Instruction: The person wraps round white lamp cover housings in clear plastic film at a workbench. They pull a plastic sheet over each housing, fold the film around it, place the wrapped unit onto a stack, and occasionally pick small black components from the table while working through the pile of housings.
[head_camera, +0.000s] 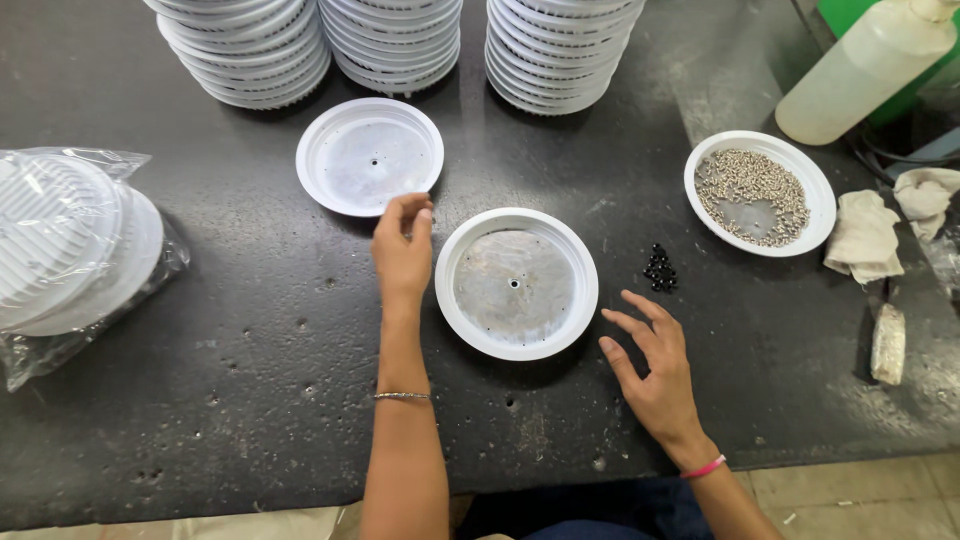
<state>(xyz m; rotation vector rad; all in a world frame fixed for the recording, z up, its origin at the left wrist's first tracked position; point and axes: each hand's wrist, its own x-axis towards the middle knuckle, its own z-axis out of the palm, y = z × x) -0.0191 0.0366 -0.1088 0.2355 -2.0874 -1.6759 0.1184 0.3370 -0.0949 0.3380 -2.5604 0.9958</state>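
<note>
the left hand (403, 246) is hovering with its fingers curled and fingertips pinched together, forearm reaching straight forward. the right hand (655, 362) is spreading its fingers loosely, palm down, wrist angling in from the right.

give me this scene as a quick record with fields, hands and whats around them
surface: dark worktable
left hand: left hand raised between the two single discs, fingertips bunched, nothing clearly held
right hand: right hand open, fingers spread, beside the near disc
near disc: white round disc with a centre hole, lying flat
far disc: second white disc, lying flat
stacks: three stacks of white discs at the far edge
small parts: bowl of small metal pieces; small black beads
left side: bagged discs
</note>
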